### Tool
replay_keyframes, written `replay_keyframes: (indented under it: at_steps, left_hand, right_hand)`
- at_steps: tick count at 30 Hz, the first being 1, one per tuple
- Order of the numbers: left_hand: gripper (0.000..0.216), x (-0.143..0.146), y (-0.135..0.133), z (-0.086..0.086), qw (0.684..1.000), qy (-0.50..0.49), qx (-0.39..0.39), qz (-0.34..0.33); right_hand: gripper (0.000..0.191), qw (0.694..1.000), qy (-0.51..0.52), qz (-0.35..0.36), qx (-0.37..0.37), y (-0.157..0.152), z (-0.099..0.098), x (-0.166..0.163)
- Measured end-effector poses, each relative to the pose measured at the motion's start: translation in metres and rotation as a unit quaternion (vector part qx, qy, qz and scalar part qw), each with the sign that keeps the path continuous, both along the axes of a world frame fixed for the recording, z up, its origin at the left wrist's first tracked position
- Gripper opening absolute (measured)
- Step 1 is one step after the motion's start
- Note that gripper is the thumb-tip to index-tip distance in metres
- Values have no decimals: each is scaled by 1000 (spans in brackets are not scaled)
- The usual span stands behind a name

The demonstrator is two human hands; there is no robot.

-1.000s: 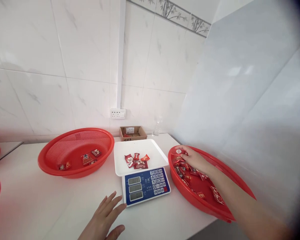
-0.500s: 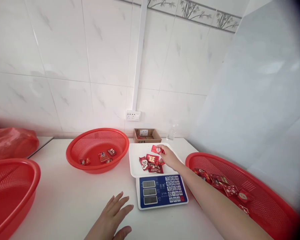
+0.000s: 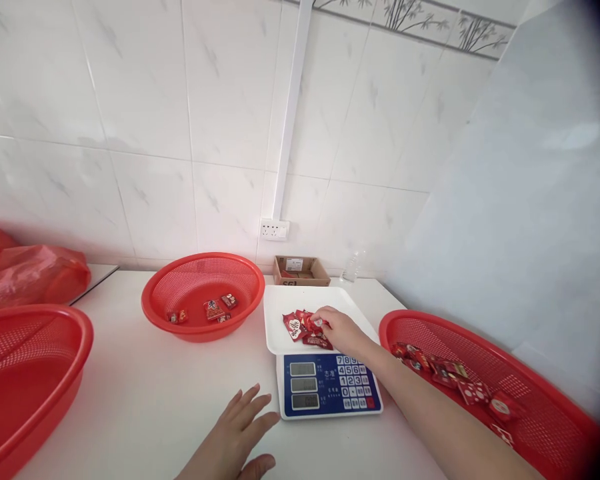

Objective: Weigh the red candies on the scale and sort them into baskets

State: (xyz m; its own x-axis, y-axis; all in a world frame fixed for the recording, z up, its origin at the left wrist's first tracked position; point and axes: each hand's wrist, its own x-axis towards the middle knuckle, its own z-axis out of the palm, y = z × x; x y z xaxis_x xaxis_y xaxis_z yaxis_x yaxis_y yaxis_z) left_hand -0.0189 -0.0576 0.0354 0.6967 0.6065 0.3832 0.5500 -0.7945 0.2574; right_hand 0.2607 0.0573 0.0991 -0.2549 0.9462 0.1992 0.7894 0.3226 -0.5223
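A blue-faced electronic scale (image 3: 330,392) with a white weighing tray (image 3: 280,333) stands in the middle of the white table. Several red wrapped candies (image 3: 296,325) lie on the tray. My right hand (image 3: 341,331) rests over that pile, fingers curled on a red candy packet (image 3: 317,323). My left hand (image 3: 235,437) lies flat on the table left of the scale, fingers spread, holding nothing. A red mesh basket (image 3: 525,380) at the right holds several more red candies (image 3: 450,373).
A second red basket (image 3: 203,293) behind the scale's left holds a few candies. A third red basket (image 3: 25,373) sits at the left edge, with red plastic bags (image 3: 30,273) behind it. A small cardboard box (image 3: 300,270), a clear bottle (image 3: 351,267) and a wall socket (image 3: 274,229) are at the back.
My right hand left the right basket with a red candy packet, carried it over the scale tray and lowered it onto the pile. The view turned left. My left hand stayed flat.
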Motion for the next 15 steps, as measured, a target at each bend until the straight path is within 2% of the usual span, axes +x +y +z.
replay_keyframes:
  at_steps: [2,6,11,15]
  left_hand:
    - [38,-2,0,0,1000,7,1,4]
    - [39,-6,-1,0,1000,21,6,12]
    - [39,-5,0,-3,1000,-2,10,-1]
    - [40,-5,-1,-3,1000,1,-7,-2]
  right_hand:
    - [34,1000,3,5,5,4,3,-1]
    - [36,996,13,-61,70,18,8,4]
    - [37,997,-63,-47,26,25,1,6]
    - [38,991,-104,-78,31,22,2,6]
